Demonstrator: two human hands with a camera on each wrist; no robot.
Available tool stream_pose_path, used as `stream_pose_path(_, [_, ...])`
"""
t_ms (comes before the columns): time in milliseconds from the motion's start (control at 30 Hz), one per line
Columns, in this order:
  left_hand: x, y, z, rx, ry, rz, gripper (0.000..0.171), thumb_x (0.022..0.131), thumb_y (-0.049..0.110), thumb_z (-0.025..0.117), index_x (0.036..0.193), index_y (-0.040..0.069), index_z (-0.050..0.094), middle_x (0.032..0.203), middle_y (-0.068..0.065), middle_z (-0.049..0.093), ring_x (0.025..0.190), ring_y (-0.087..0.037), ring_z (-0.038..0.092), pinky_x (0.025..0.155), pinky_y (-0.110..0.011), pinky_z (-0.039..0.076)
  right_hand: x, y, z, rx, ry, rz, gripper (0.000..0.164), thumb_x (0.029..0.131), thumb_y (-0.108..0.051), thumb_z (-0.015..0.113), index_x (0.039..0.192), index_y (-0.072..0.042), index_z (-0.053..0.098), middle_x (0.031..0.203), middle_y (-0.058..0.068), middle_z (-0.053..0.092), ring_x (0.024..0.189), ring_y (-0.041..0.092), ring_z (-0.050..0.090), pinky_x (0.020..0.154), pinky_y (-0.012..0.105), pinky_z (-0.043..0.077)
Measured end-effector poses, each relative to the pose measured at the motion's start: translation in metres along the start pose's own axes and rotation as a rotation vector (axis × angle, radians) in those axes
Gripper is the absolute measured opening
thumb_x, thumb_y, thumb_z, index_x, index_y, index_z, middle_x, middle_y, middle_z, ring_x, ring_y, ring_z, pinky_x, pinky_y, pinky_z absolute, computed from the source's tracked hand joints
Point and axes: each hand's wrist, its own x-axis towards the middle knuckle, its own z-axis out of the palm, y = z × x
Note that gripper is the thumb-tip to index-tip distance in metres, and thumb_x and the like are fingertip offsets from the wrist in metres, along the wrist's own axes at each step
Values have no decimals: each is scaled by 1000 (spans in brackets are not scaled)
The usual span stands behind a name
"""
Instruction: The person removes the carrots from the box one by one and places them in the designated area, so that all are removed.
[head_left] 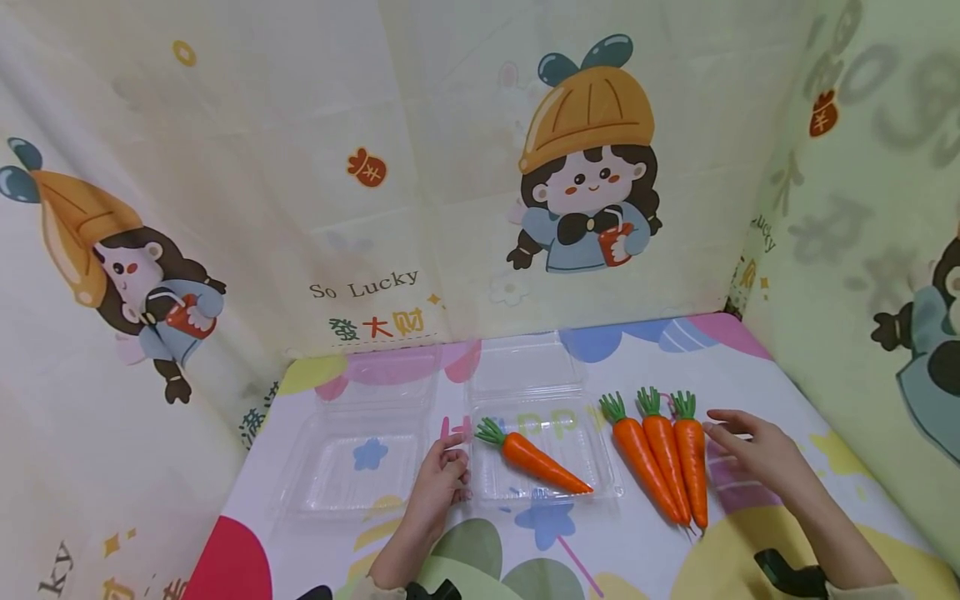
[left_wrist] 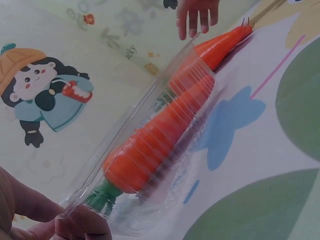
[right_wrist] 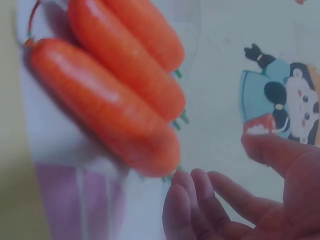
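Note:
One orange carrot (head_left: pixel 540 462) (left_wrist: pixel 160 135) with a green top lies slantwise in an open clear plastic clamshell box (head_left: pixel 581 433) (left_wrist: pixel 150 105). My left hand (head_left: pixel 442 479) (left_wrist: pixel 55 225) pinches that box's left rim, its index finger raised. To the right of the box, three more carrots (head_left: pixel 663 458) (right_wrist: pixel 115 85) lie side by side on the table, tops pointing away from me. Just right of them hovers my right hand (head_left: pixel 738 442) (right_wrist: pixel 225 200), fingers relaxed and holding nothing, the fingertips close to the nearest carrot's top end.
A second open clear clamshell box (head_left: pixel 360 471) sits empty to the left. A colourful printed cloth (head_left: pixel 570 542) covers the table. Printed fabric walls (head_left: pixel 450 208) close it in at the back, left and right.

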Motion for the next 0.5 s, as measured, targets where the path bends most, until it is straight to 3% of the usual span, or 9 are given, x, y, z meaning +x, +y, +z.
stream_pose_path(133, [-1,1,0,9,3,-4,42,104,5,50,145,0,43,103,-5,49,79,-17,50,58,-23,50,-3,-13,3,-25,26,-37,59,106,-38,55,143,8,51,124,30,64,97,32,67,69,29,56])
stream_pose_path(500, [0,1,0,0,2,9,43,105,5,49,146,0,42,105,-9,52,79,-17,51,57,-24,50,-5,-56,22,62,1,-69,55,106,-35,57,145,3,52,129,28,63,101,31,69,77,33,62])
